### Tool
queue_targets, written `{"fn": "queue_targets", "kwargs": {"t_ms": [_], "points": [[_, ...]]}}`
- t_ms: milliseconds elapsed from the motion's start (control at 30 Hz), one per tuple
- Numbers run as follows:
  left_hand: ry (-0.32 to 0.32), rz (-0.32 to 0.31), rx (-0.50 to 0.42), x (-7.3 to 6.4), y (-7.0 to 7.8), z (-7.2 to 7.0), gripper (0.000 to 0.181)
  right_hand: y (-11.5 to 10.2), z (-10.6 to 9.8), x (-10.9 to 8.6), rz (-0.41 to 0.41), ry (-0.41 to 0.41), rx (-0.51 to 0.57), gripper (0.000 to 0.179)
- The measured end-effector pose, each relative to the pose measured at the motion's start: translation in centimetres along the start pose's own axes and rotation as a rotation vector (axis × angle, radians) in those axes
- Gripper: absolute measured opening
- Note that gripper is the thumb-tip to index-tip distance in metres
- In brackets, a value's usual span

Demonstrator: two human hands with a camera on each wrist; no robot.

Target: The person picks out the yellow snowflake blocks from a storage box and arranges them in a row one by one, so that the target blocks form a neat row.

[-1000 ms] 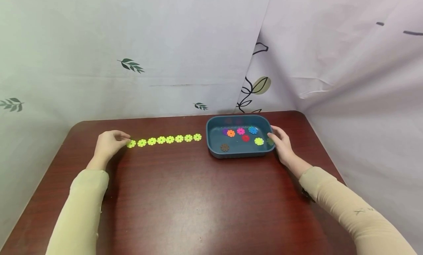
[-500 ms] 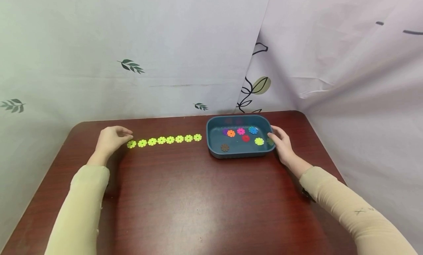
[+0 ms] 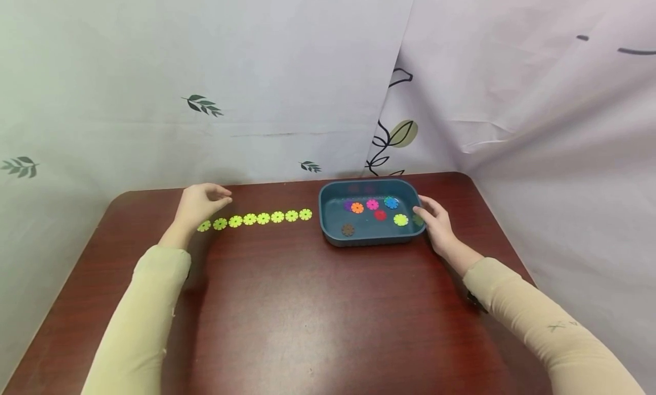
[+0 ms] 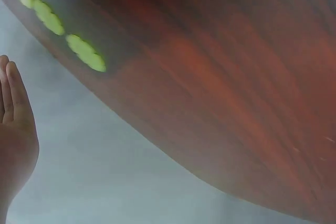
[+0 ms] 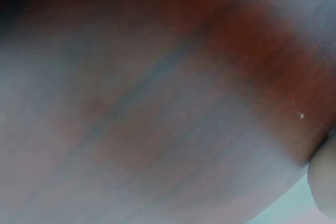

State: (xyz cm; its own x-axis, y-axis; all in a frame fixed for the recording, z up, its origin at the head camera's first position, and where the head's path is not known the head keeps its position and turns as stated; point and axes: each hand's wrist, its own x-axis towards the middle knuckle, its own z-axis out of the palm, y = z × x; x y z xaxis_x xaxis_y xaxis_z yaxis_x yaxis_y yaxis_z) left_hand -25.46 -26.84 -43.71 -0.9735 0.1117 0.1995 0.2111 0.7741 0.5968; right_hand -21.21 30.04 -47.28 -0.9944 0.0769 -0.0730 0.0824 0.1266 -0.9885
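Observation:
Several yellow-green snowflake discs (image 3: 249, 219) lie flat in a line across the back left of the brown table. Above the line's left end hovers my left hand (image 3: 201, 204), its thumb and fingers apart with nothing between them. In the left wrist view its straight fingers (image 4: 16, 95) show at the left edge, clear of the yellow-green discs (image 4: 85, 53). My right hand (image 3: 434, 224) grips the right end of a dark blue tray (image 3: 371, 240), thumb over the rim. The right wrist view is mostly blurred table, with a bit of the hand (image 5: 323, 179) at its edge.
Inside the tray are loose discs, among them an orange disc (image 3: 357, 208), a pink disc (image 3: 372, 204), a blue disc (image 3: 392, 202) and a brown disc (image 3: 348, 230). A pale patterned curtain (image 3: 277, 87) hangs right behind the table (image 3: 307, 304).
My left hand has let go of the leftmost yellow-green disc, lifted and moved right. That disc stays in the line. The right hand and tray keep their place.

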Motion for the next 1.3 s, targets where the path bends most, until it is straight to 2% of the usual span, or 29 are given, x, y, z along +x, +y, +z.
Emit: {"fn": "queue_targets", "kwargs": {"t_ms": [300, 733, 1033, 1300], "points": [[-0.023, 0.008, -0.084, 1.5, 3.5, 1.8, 0.021, -0.2, -0.1, -0.1, 0.026, -0.014, 0.057, 0.052], [-0.043, 0.093, -0.211, 3.7, 8.5, 5.8, 0.019, -0.4, -0.4, -0.1, 0.058, -0.054, 0.101, 0.056], [-0.066, 0.123, -0.325, 4.7, 12.1, 8.8, 0.019, -0.7, -0.8, 0.2, 0.114, -0.106, 0.255, 0.055], [-0.114, 0.166, -0.373, 5.4, 15.8, 11.9, 0.016, -0.7, -0.9, 0.2, 0.117, -0.106, 0.317, 0.046]]}}
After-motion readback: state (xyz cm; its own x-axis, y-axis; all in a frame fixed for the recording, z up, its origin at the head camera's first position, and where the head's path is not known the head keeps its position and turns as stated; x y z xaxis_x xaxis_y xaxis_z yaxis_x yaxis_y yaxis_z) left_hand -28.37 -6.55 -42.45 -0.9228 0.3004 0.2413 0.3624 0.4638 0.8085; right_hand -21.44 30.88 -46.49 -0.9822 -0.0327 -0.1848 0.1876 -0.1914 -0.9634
